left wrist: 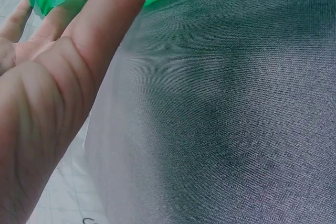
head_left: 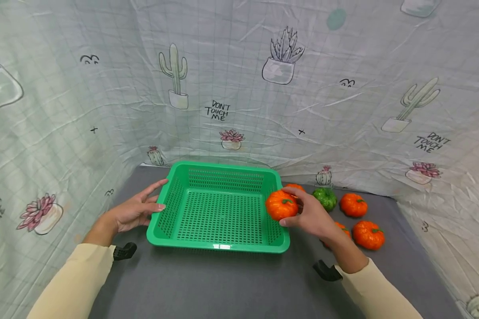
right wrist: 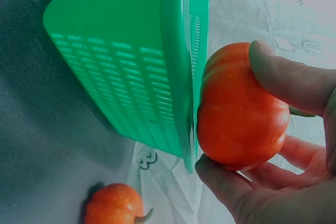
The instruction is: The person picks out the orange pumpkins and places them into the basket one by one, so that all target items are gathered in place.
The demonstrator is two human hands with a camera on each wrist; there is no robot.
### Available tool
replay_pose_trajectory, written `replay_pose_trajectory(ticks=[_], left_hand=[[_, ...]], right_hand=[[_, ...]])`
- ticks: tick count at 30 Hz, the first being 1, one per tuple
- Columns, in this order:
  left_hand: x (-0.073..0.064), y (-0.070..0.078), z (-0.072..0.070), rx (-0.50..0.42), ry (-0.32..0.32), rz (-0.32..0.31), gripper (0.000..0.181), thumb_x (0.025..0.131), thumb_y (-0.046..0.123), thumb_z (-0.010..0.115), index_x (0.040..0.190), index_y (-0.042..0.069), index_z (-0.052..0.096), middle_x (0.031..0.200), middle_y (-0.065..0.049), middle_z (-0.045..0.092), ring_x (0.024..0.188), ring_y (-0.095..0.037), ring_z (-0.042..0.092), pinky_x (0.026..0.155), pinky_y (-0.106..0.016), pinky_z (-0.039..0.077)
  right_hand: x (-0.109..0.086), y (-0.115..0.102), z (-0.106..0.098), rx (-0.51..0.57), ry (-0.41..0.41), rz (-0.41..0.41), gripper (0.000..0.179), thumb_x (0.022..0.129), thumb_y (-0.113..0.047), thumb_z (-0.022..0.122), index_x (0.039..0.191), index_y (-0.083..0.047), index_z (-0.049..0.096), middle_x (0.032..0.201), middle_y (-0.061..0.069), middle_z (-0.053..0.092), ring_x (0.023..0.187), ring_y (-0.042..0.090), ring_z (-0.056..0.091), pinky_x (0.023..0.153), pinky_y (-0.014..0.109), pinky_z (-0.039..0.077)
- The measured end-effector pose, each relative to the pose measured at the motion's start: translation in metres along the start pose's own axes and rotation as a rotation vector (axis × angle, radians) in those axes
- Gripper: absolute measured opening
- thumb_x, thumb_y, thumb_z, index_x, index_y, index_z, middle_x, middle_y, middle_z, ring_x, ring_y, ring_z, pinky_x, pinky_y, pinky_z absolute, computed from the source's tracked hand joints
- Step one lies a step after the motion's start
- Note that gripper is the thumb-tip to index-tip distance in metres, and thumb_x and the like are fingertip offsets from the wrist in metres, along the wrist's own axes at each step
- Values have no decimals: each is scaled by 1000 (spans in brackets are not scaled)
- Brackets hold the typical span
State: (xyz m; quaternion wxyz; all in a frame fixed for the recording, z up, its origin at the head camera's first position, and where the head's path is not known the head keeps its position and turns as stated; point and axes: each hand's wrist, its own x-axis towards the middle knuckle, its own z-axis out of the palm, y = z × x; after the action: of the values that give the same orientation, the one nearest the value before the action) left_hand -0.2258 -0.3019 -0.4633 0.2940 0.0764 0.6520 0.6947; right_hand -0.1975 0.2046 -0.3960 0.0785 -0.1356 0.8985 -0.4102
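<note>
A green plastic basket (head_left: 219, 246) with slotted walls sits on the grey table. My left hand (head_left: 129, 212) is at its left side, the fairly straight fingers and thumb touching the rim. The left wrist view shows that hand (left wrist: 63, 72) with its fingers extended against the green wall. My right hand (head_left: 315, 215) holds a small orange pumpkin (head_left: 281, 204) with a green stem, over the basket's right rim. In the right wrist view, the thumb and fingers clasp the pumpkin (right wrist: 239, 108) from opposite sides, beside the basket's rim (right wrist: 176, 51).
Right of the basket lie a green pumpkin (head_left: 325, 198) and several orange ones, among them one at the back (head_left: 353, 204) and one nearer (head_left: 368, 235). Another orange pumpkin (head_left: 341, 229) is partly hidden by my right forearm. Patterned cloth (head_left: 247, 110) hangs behind and beside the table.
</note>
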Motion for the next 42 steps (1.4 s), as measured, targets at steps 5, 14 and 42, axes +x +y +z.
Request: replay_pose_trajectory(ticks=[5,14,42], left_hand=[[0,-1,1,-13,-9,-4,94,104,6,59,168,40,-1,151,3,47,114,-24,73,91,-55,60],[-1,-5,1,-21,-22,0,94,105,7,59,167,41,-2,155,-1,43,115,-26,73,91,-56,60],[-1,-1,-2,-9,-42,10,92,106,8,57,167,44,-3,153,2,45,118,-26,71,92,-57,60]], right_hand=[[4,-4,4,21,-24,-8,85,81,-15,90,154,-9,48,141,21,59,116,35,63,92,43,56],[11,-7,10,85,-82,-43,83,82,-11,89,153,-6,47,137,20,61,112,30,62,89,36,57],[36,-28,14,222,-166,-2,83,76,-4,91,150,-17,54,141,11,63,121,32,60,91,39,59]])
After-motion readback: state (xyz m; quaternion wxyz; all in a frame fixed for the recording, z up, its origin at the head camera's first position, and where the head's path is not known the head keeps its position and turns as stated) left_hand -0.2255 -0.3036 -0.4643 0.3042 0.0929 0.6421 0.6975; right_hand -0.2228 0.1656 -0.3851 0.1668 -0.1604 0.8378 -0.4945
